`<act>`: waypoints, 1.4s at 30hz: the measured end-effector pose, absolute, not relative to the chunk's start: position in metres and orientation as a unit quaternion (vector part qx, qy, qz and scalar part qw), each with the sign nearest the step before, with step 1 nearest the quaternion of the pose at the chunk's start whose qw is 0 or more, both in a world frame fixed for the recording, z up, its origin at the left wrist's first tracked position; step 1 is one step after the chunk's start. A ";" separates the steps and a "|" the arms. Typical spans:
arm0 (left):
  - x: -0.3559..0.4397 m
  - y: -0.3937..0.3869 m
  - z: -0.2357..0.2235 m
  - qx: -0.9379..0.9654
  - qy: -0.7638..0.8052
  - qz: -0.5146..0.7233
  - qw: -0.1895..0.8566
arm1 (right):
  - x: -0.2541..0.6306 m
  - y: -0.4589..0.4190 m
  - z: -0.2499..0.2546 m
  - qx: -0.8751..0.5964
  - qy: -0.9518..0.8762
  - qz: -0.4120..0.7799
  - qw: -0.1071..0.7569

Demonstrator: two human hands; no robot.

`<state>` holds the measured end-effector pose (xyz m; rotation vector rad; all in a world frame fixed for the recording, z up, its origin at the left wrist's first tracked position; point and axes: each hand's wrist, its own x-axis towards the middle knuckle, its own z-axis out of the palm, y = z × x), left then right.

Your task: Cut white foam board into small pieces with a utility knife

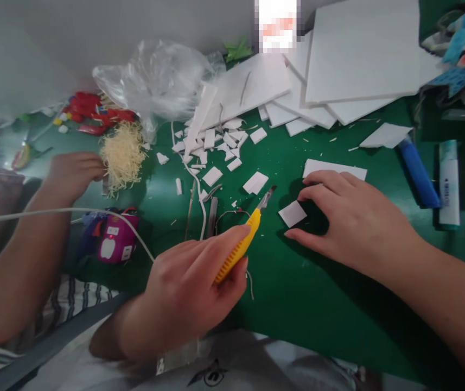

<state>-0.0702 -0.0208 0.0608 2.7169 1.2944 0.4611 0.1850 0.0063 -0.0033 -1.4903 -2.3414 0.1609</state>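
Note:
My left hand (195, 288) is wrapped round a yellow utility knife (238, 250), its blade out and angled up to the right, clear of the pieces. On the right, my right hand (350, 217) rests with thumb and fingers apart. A small white foam board square (292, 214) lies between its fingertips; the index finger is at the square's corner, and whether it touches cannot be made out. Partly behind those fingers lies a white foam board strip (333, 169). Another small white piece (255, 183) is just beyond the blade tip.
Small white offcuts (228, 142), large white boards (362, 54) and a clear plastic bag (154, 79) fill the back. A blue tube (419, 171) and white marker (448, 184) lie right. At left, a co-worker's hand (73, 174) touches yellow shreds (123, 155); nearby are a cable (73, 210) and purple device (118, 239).

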 end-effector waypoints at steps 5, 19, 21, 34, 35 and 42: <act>-0.070 -0.020 0.061 0.895 0.416 0.156 0.043 | 0.185 0.006 -0.003 -0.510 -0.843 0.028 0.167; -0.058 -0.022 0.039 0.917 0.362 0.156 0.067 | 0.196 0.010 -0.010 -0.497 -0.836 0.077 0.220; -0.058 -0.022 0.037 0.917 0.362 0.156 0.066 | 0.197 0.011 -0.010 -0.492 -0.838 0.080 0.222; -0.059 -0.021 0.036 0.922 0.358 0.130 0.076 | 0.200 0.011 -0.013 -0.489 -0.839 0.092 0.222; -0.059 -0.020 0.037 0.922 0.356 0.128 0.077 | 0.200 0.012 -0.013 -0.489 -0.839 0.093 0.222; -0.057 -0.019 0.041 0.926 0.354 0.119 0.057 | 0.197 0.011 -0.009 -0.492 -0.838 0.089 0.217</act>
